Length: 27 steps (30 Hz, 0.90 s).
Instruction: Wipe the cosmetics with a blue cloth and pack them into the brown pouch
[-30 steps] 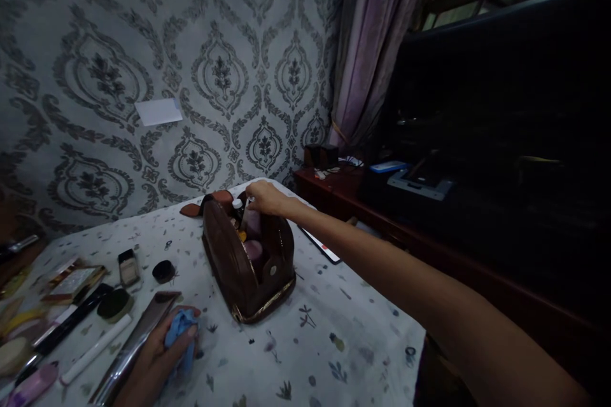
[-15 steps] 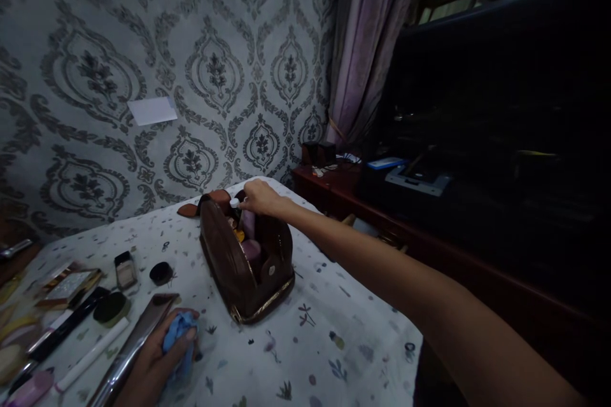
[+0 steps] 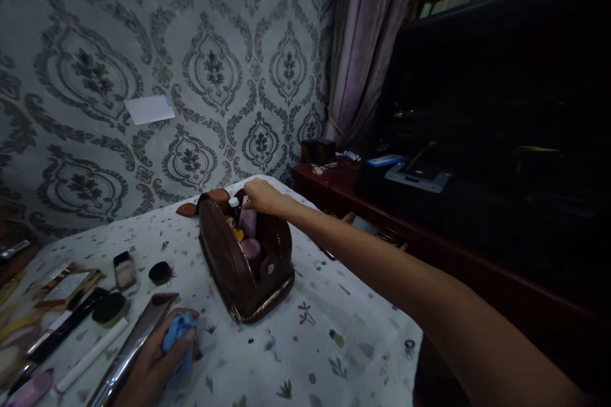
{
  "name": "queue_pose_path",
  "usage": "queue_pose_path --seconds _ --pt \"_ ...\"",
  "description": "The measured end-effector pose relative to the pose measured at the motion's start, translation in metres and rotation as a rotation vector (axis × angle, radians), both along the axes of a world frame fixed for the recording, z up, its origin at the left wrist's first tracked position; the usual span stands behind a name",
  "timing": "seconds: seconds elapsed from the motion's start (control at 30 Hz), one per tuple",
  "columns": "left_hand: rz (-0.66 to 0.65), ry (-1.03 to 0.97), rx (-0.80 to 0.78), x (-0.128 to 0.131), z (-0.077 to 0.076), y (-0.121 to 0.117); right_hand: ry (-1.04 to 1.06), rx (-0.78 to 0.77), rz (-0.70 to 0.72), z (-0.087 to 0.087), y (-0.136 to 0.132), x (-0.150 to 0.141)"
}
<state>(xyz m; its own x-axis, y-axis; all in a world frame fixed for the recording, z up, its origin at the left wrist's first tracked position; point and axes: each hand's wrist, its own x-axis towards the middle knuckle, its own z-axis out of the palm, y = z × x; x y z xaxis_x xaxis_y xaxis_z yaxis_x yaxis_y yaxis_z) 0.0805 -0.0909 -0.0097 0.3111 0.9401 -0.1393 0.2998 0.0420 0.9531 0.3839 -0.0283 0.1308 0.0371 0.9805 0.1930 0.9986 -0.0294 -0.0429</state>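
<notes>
My left hand [image 3: 160, 353] is closed around a crumpled blue cloth [image 3: 179, 336] and rests on the patterned white tablecloth [image 3: 324, 337]. A brown zip bag [image 3: 224, 254] stands open in the middle, its gold zipper undone. My right hand [image 3: 265, 196] reaches over the bag's far side, with its fingers closed at the top of a lilac tube [image 3: 248, 222]; the fingertips are partly hidden. Beside that tube in the bag are a white-capped bottle [image 3: 233, 202], something yellow [image 3: 238, 234] and a pinkish rounded item [image 3: 251, 247].
Makeup lies at the left: a foundation bottle [image 3: 125, 270], a round black lid or jar [image 3: 160, 273], a palette [image 3: 67, 287], a white pen-like stick [image 3: 90, 356] and a silvery pouch [image 3: 133, 350]. At right stands a dark red cabinet [image 3: 329, 187] beside a large black screen [image 3: 482, 108].
Slightly more of the lilac tube shows beneath my right hand, which has barely moved. My left hand keeps its hold on the blue cloth. The view has shifted a little.
</notes>
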Motion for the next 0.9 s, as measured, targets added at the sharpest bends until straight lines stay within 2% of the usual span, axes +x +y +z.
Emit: queue_pose_path --seconds 0.3,0.53,0.73,0.9 --pt "0.005 -0.010 -0.028 -0.004 -0.010 0.004 -0.018 0.016 0.068 0.003 0.001 0.001" --pt "-0.049 -0.004 -0.005 -0.004 -0.009 0.005 -0.026 0.022 0.113 -0.006 0.005 0.003" --pt "0.012 0.001 0.032 -0.004 -0.006 0.003 -0.023 0.043 0.136 -0.016 0.010 0.003" --pt "-0.074 -0.007 0.011 -0.010 -0.012 0.008 -0.020 0.070 0.124 -0.021 0.007 0.006"
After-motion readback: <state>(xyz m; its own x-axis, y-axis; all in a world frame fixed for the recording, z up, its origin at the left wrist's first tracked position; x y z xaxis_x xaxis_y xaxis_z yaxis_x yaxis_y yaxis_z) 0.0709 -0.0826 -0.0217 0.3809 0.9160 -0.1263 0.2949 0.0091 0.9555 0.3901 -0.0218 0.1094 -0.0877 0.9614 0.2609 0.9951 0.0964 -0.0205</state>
